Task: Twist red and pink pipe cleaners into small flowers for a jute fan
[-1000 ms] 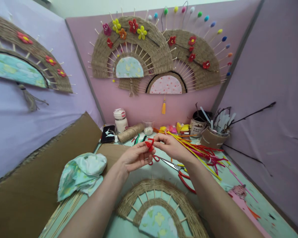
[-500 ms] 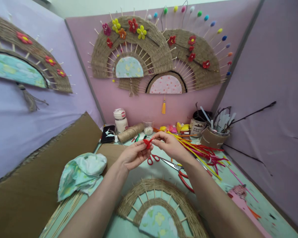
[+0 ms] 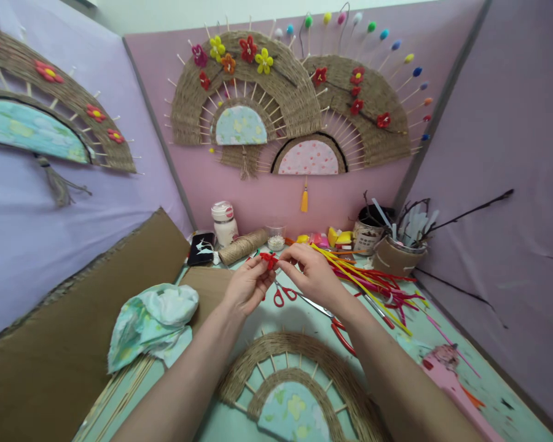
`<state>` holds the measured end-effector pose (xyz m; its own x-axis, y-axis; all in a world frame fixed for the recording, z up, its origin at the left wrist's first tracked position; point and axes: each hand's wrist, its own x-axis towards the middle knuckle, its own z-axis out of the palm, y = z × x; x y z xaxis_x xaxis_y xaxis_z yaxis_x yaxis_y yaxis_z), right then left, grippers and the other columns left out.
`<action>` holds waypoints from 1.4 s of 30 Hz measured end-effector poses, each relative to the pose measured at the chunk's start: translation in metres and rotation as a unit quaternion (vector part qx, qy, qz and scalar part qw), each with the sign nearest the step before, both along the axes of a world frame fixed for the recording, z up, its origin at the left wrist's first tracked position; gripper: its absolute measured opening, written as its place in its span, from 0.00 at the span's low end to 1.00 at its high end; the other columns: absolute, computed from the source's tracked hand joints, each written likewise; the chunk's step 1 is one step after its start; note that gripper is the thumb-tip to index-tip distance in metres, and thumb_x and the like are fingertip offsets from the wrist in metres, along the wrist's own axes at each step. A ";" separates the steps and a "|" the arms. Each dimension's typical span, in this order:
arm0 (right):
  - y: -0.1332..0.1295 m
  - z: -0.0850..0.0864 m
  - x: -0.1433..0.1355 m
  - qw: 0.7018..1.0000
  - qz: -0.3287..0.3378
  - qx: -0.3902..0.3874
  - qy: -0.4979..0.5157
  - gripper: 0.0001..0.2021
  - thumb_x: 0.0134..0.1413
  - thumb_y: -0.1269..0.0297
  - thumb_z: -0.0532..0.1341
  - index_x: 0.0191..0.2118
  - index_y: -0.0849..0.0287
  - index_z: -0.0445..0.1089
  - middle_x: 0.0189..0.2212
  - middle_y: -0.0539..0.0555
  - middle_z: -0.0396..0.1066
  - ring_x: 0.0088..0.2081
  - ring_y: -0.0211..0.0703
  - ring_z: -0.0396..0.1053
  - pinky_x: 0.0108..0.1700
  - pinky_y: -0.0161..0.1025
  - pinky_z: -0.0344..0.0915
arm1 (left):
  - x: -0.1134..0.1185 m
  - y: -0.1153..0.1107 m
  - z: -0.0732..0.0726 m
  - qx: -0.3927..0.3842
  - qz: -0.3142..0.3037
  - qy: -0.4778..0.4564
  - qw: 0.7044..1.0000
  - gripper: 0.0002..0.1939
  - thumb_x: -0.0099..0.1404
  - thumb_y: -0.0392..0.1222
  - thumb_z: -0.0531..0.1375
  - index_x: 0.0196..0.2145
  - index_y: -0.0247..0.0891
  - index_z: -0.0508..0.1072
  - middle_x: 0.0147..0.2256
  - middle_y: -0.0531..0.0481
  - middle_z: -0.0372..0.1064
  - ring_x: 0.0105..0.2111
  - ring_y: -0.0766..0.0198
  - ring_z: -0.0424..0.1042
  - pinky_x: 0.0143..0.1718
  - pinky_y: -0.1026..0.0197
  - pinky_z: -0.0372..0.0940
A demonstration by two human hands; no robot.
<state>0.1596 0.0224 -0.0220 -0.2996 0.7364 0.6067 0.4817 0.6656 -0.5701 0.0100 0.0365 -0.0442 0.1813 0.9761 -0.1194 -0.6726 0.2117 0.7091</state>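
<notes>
A small red fuzzy piece (image 3: 270, 260), bent into petal-like loops, is pinched between the thumb and fingers of my left hand (image 3: 249, 283). My right hand (image 3: 306, 267) is closed at the piece's right side, its thumb and index fingertips together at the edge. Both hands are raised over the table in the middle of the view. Beneath them lie red-handled scissors (image 3: 313, 305) and a smaller red-handled pair (image 3: 284, 294). A woven twine fan (image 3: 281, 356) with a green floral centre rests nearer to me, between my forearms.
Yellow and red fuzzy stems (image 3: 378, 282) lie right of my hands. Behind stand a white bottle (image 3: 224, 224), a twine roll (image 3: 243, 245) and a pot of sticks (image 3: 400, 253). Crumpled cloth (image 3: 152, 322) and cardboard (image 3: 87, 319) lie left. Decorated fans (image 3: 246, 86) hang on the back panel.
The red piece has shifted slightly left with my left hand and turned, so more of its loops show. My right fingertips have moved slightly left with it.
</notes>
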 end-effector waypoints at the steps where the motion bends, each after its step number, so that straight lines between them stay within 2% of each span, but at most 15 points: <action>1: 0.000 0.000 0.000 1.000 0.004 -0.011 0.009 0.06 0.56 0.70 0.56 0.29 0.59 0.66 0.28 0.50 0.67 0.32 0.38 0.61 0.37 0.36 0.56 | 0.000 0.000 -0.001 0.005 0.007 -0.004 1.000 0.03 0.54 0.27 0.63 0.26 0.30 0.72 0.24 0.50 0.71 0.24 0.73 0.70 0.27 0.72 0.65; 7: 0.003 -0.002 0.002 0.994 0.027 -0.091 0.044 0.05 0.54 0.67 0.57 0.29 0.60 0.67 0.26 0.49 0.67 0.29 0.36 0.61 0.34 0.34 0.57 | 0.002 0.001 -0.003 0.030 0.015 -0.025 0.999 0.05 0.51 0.30 0.66 0.27 0.31 0.72 0.25 0.51 0.72 0.24 0.72 0.69 0.27 0.70 0.63; 16: 0.003 -0.002 0.004 0.981 0.047 -0.178 0.055 0.06 0.51 0.67 0.58 0.27 0.61 0.69 0.23 0.48 0.66 0.26 0.33 0.59 0.29 0.31 0.55 | 0.009 -0.006 -0.003 -0.022 -0.028 -0.078 0.996 0.08 0.49 0.28 0.66 0.26 0.33 0.71 0.26 0.54 0.71 0.24 0.73 0.68 0.26 0.70 0.60; 22: 0.006 -0.003 0.008 0.974 0.075 -0.196 0.091 0.07 0.52 0.63 0.57 0.28 0.61 0.69 0.25 0.48 0.66 0.27 0.34 0.60 0.29 0.32 0.57 | 0.005 -0.006 0.003 -0.009 -0.003 0.005 1.000 0.04 0.54 0.30 0.64 0.28 0.32 0.71 0.27 0.52 0.71 0.26 0.73 0.68 0.25 0.71 0.60; 27: 0.008 -0.004 0.007 0.965 0.076 -0.207 0.145 0.08 0.53 0.62 0.58 0.33 0.61 0.69 0.29 0.50 0.70 0.30 0.36 0.64 0.33 0.34 0.61 | 0.003 -0.006 0.005 -0.007 0.012 0.046 0.999 0.05 0.53 0.30 0.64 0.29 0.33 0.71 0.28 0.51 0.71 0.26 0.72 0.69 0.25 0.71 0.61; 31: 0.011 -0.006 0.006 0.970 0.045 -0.175 0.165 0.06 0.52 0.64 0.57 0.35 0.60 0.68 0.31 0.51 0.70 0.33 0.37 0.66 0.34 0.35 0.62 | -0.001 -0.004 0.004 -0.028 -0.038 0.010 0.999 0.06 0.55 0.29 0.63 0.32 0.33 0.71 0.28 0.51 0.70 0.25 0.73 0.68 0.23 0.72 0.61; 35: 0.010 -0.005 0.005 0.980 0.022 -0.141 0.140 0.07 0.51 0.67 0.58 0.37 0.60 0.69 0.33 0.51 0.71 0.34 0.37 0.66 0.34 0.35 0.62 | -0.004 -0.003 0.004 -0.084 -0.080 -0.045 0.992 0.04 0.59 0.29 0.60 0.33 0.34 0.71 0.28 0.51 0.69 0.26 0.71 0.69 0.26 0.70 0.63; 39: 0.007 -0.003 0.002 0.982 0.016 -0.136 0.132 0.06 0.51 0.66 0.60 0.36 0.60 0.69 0.32 0.52 0.71 0.33 0.37 0.67 0.34 0.35 0.61 | -0.002 -0.006 0.006 -0.123 -0.101 -0.076 0.984 0.03 0.62 0.31 0.57 0.32 0.32 0.71 0.27 0.50 0.69 0.26 0.71 0.68 0.27 0.69 0.64; 42: 0.006 -0.003 0.001 0.989 -0.005 -0.080 0.124 0.06 0.51 0.67 0.60 0.37 0.59 0.69 0.32 0.51 0.70 0.33 0.37 0.66 0.35 0.36 0.61 | 0.000 -0.007 0.008 -0.136 -0.104 -0.087 0.981 0.04 0.63 0.32 0.56 0.33 0.32 0.71 0.28 0.49 0.69 0.27 0.71 0.69 0.27 0.69 0.64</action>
